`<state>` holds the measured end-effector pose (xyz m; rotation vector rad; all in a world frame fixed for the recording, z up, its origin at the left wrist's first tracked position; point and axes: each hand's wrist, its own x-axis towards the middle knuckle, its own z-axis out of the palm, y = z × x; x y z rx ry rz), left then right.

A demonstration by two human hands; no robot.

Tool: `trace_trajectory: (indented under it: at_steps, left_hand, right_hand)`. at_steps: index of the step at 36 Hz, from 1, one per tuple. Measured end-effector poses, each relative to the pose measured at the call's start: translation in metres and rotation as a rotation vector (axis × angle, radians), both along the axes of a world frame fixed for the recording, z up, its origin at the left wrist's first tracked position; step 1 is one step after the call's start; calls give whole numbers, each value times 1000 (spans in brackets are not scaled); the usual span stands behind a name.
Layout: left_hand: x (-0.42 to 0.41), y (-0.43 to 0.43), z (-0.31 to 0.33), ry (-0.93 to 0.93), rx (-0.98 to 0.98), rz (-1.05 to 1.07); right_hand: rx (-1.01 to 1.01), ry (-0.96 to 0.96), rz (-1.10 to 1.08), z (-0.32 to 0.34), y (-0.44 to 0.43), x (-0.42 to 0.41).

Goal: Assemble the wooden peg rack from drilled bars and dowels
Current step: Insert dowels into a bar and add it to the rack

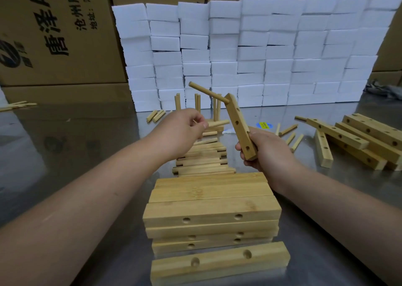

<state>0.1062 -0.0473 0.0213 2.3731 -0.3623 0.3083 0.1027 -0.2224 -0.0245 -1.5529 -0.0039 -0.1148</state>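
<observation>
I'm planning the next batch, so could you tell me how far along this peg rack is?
Early on. Done: one dowel sits in the top hole of the bar that the right hand grips. In hand: the left hand pinches a second dowel. Left: the bar's other holes are empty, and stacked bars wait in front.

Even, fairly bright overhead light; the table [91,137] gives a dull sheen and blurred reflections. Shadows are soft. Wide-angle distortion bends the edges, and detail is slightly soft.

Light wooden drilled bar [238,124] stands tilted, one dowel [207,92] plugged into its top end
</observation>
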Motion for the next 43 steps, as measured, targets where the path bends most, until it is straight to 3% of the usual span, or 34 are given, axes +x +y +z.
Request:
trace_trajectory:
  at_steps: [12, 22, 29, 43]
  left_hand:
    - [-2, -5, -1, -20, 17, -13]
    - [0, -3, -7, -51, 91, -94]
    - [0, -1, -8, -84, 169, -86]
    - [-3, 2, -7, -276, 246, -139]
  right_hand:
    - [-112, -135, 4, 1, 5, -11]
    - [18, -124, 119, 1, 4, -14]
    - [-27, -135, 153, 1, 2, -16]
    - [-93, -198, 236, 5, 2, -20]
